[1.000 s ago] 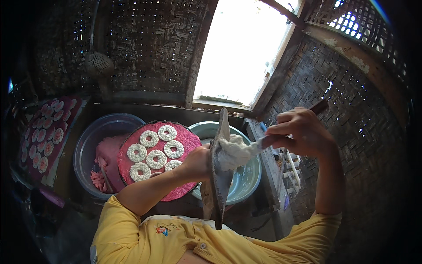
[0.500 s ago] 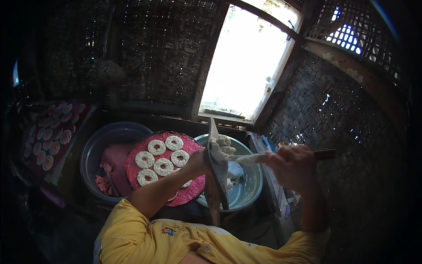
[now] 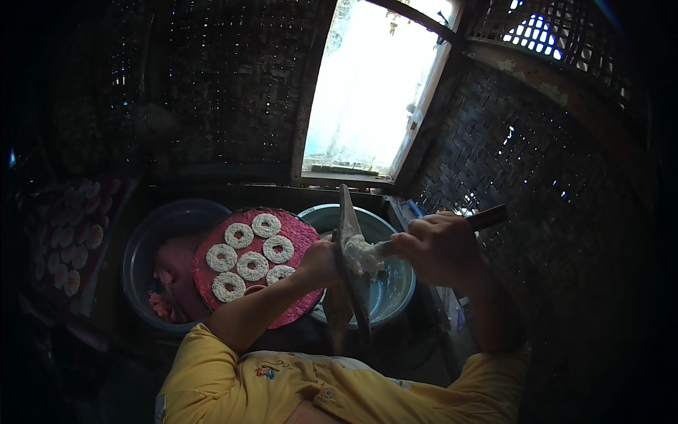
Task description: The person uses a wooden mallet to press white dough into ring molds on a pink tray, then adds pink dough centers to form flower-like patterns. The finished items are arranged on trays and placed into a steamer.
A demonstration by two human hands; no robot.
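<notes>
My left hand [image 3: 321, 264] grips a wooden board [image 3: 359, 302], tilted nearly on edge in front of me. A lump of soft white dough [image 3: 363, 256] clings to the board's right face. In my closed right hand [image 3: 439, 249] is a spatula with a dark handle [image 3: 489, 217]; its whitened blade presses into the dough. Below the board stands a light blue basin [image 3: 405, 293] with white smears inside. Left of it, under my left forearm, lies a round tray covered in bright pink [image 3: 206, 272], bearing several white ridged dough rings [image 3: 252, 266]. My forearm hides part of the tray.
A dark bluish basin [image 3: 132, 288] at the left holds pink dough [image 3: 164, 304]. Farther left, a dim rack [image 3: 86, 300] carries several pink-and-white pieces. Woven walls [image 3: 233, 106] and a bright window [image 3: 367, 92] close off the far side.
My right hand has moved left and closer to the board, bringing the spatula blade deeper into the dough. The dough has spread lower on the board. The whole view has shifted slightly.
</notes>
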